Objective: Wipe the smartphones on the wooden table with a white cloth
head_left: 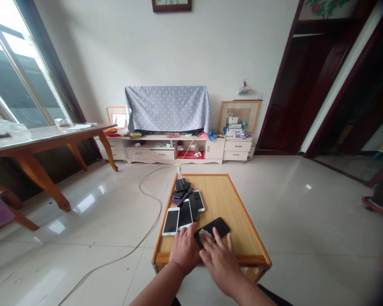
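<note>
A black phone (pixel 217 227) lies flat near the front of a small wooden table (pixel 230 204). My left hand (pixel 185 248) rests on the table with its fingers laid against the phone's left end, steadying it. Pressing a small pale cloth or wipe (pixel 205 234) onto the phone's screen is my right hand (pixel 218 259), fingers stretched flat. Several more phones (pixel 185 206), white and black ones, lie in an overlapping row along the table's left side. A small clear bottle (pixel 179 171) stands at the table's far left corner.
A cable (pixel 148 199) snakes over the glossy tiled floor left of the table. A white TV cabinet (pixel 175 148) with a cloth-covered screen (pixel 167 108) stands against the far wall. A long wooden table (pixel 47 140) runs along the window at left. Dark doorways open at right.
</note>
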A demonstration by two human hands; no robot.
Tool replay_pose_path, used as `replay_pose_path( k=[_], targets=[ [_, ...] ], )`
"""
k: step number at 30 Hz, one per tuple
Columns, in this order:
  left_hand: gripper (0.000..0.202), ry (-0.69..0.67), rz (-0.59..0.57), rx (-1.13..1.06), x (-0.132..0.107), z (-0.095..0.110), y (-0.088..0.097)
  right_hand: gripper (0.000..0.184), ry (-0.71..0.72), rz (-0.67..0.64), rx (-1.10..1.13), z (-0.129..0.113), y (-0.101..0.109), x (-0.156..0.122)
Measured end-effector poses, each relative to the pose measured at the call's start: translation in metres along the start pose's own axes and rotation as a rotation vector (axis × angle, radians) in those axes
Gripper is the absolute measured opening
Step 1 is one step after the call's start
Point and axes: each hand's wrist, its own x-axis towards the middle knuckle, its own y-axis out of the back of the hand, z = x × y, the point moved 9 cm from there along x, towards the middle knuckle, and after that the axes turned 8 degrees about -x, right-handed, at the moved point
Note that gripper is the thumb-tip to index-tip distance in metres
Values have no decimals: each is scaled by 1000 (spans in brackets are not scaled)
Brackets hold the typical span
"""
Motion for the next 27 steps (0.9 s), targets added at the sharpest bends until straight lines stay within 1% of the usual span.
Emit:
replay_pose_path(
  k=[1,2,3,7,8,9,10,11,14,15,16,17,18,20,21,22,23,24,27],
  targets=[
    [75,2,-9,-7,0,0,0,62,45,-1,10,-7,1,-1],
    [75,5,-13,-13,0,0,0,62,58,2,12,-7,2,-1],
    [76,8,-12,-18,0,0,0,62,35,8,5,-1,4,1],
    [82,15,9,-26,1,2,3,65,-223,31,-48,51,14,16],
    [83,16,12,-25,1,2,3,66,-267,34,-57,58,15,18],
    [83,18,13,-24,1,2,2,67,-281,32,-63,59,14,18],
    [82,22,11,-23,1,1,2,68,-260,25,-62,53,11,18],
    [80,27,3,-21,1,0,1,69,-211,14,-52,42,7,16],
    [78,33,-33,-13,1,-2,-3,66,-7,-9,5,3,-2,9],
    [78,32,-38,-13,2,-2,-3,64,32,-8,18,-3,-2,9],
    [78,33,-38,-14,2,-2,-3,63,37,-2,19,-3,-1,10],
    [79,37,-32,-17,2,-2,-2,62,7,7,8,5,1,13],
    [80,40,-26,-19,2,-2,-2,63,-51,15,-9,18,4,17],
    [84,42,-19,-17,2,-1,0,67,-201,29,-44,48,11,26],
    [85,38,-21,-13,2,0,0,69,-263,37,-57,59,13,29],
    [86,34,-23,-10,3,0,-1,71,-296,42,-65,64,14,32],
    [86,30,-22,-6,3,1,-1,72,-295,44,-68,62,13,33],
    [85,30,-22,1,3,0,-1,73,-262,41,-63,53,10,33],
    [79,54,-51,43,2,-4,-6,67,-53,10,7,5,-2,27]
  ],
)
